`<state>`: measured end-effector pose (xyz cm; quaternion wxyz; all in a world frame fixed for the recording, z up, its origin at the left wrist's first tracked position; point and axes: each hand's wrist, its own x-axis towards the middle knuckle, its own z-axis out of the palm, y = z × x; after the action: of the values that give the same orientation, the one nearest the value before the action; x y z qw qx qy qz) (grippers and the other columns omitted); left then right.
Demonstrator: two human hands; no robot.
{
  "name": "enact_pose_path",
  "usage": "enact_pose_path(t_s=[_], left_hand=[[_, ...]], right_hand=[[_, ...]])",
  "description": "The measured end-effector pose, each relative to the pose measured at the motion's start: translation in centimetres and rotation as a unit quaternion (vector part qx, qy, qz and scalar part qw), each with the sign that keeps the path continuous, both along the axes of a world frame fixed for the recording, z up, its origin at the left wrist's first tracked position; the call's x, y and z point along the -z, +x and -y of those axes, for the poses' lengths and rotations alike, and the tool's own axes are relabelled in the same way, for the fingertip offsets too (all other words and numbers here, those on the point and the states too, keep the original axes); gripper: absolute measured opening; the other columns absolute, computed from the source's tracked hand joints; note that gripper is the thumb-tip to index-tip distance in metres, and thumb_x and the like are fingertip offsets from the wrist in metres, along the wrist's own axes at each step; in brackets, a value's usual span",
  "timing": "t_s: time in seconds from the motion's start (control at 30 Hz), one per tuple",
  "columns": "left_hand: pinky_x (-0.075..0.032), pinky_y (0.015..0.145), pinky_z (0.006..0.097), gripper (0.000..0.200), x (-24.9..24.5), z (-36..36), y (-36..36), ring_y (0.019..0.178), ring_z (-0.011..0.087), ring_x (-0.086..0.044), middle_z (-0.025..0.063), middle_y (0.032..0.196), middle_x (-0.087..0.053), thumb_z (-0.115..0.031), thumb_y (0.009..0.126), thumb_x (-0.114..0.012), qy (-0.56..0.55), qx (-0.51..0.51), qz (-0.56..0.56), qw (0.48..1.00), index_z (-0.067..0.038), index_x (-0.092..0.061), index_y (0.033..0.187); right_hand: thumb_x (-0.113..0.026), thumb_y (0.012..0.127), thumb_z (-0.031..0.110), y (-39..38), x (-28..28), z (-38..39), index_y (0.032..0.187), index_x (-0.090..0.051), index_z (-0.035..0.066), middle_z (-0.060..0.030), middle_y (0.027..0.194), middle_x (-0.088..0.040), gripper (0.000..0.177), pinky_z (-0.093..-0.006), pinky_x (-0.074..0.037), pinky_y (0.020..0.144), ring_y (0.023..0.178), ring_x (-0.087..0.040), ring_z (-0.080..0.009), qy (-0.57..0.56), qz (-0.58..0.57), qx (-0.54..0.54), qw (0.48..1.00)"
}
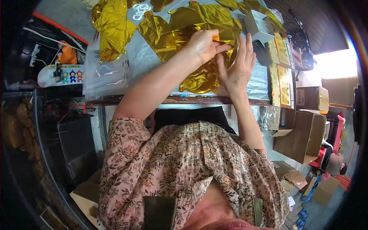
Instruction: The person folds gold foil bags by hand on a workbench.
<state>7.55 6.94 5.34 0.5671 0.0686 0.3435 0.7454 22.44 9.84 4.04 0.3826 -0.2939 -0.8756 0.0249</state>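
Observation:
A gold foil balloon (197,78), uninflated and creased, lies at the near side of the table under my hands. My left hand (203,46) reaches over it with bent fingers closed on a fold of the foil. My right hand (238,71) is at its right side, fingers stretched out and thumb apart, touching or very near the foil. More flat gold foil balloons lie around, one at the left (115,32) and another behind my hands (203,15). White rings (141,10) sit at the table's far side.
A small open white box (258,26) and a dark round object (262,53) stand right of my hands. Yellow-and-white printed boxes (284,86) line the right edge. Clear plastic bags (109,73) lie left. Pens (188,96) lie along the front edge; cardboard boxes (303,134) stand right.

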Motion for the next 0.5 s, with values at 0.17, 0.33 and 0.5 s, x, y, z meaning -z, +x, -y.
enact_pose_path(t_s=[0.17, 0.33, 0.5], left_hand=[[-0.058, 0.096, 0.0599, 0.029, -1.2, -0.7, -2.1, 0.11, 0.0383, -0.069, 0.0224, 0.122, -0.065, -0.005, 0.1, -0.051, -0.008, -0.009, -0.041, 0.999, 0.007, -0.053, 0.127], [-0.059, 0.09, 0.0484, 0.025, 2.7, -2.8, -9.3, 0.105, 0.0283, -0.068, 0.0146, 0.121, -0.067, -0.007, 0.096, -0.067, -0.03, -0.097, -0.026, 0.995, -0.002, -0.061, 0.12], [-0.059, 0.093, 0.0476, 0.025, 4.8, -4.0, -14.3, 0.107, 0.0292, -0.068, 0.0151, 0.121, -0.067, -0.006, 0.096, -0.069, -0.066, -0.132, -0.107, 0.983, -0.001, -0.062, 0.12]], right_hand=[[-0.074, 0.079, -0.002, 3.0, -1.1, -2.4, 0.111, -0.072, 0.007, -0.0121, 0.123, -0.074, 0.033, -0.0428, -0.05, 0.103, 0.115, -0.069, -0.0321, 0.034, -0.064, 0.004, 0.997], [-0.074, 0.082, -0.005, 6.8, -3.3, -0.5, 0.101, -0.074, 0.007, -0.0088, 0.114, -0.077, 0.022, -0.0397, -0.053, 0.098, 0.107, -0.072, -0.0284, 0.095, -0.016, -0.018, 0.995], [-0.078, 0.083, -0.004, 9.1, -2.9, 1.0, 0.1, -0.073, 0.007, -0.0096, 0.099, -0.076, 0.021, -0.0373, -0.052, 0.087, 0.093, -0.072, -0.0269, 0.007, 0.008, -0.043, 0.999]])
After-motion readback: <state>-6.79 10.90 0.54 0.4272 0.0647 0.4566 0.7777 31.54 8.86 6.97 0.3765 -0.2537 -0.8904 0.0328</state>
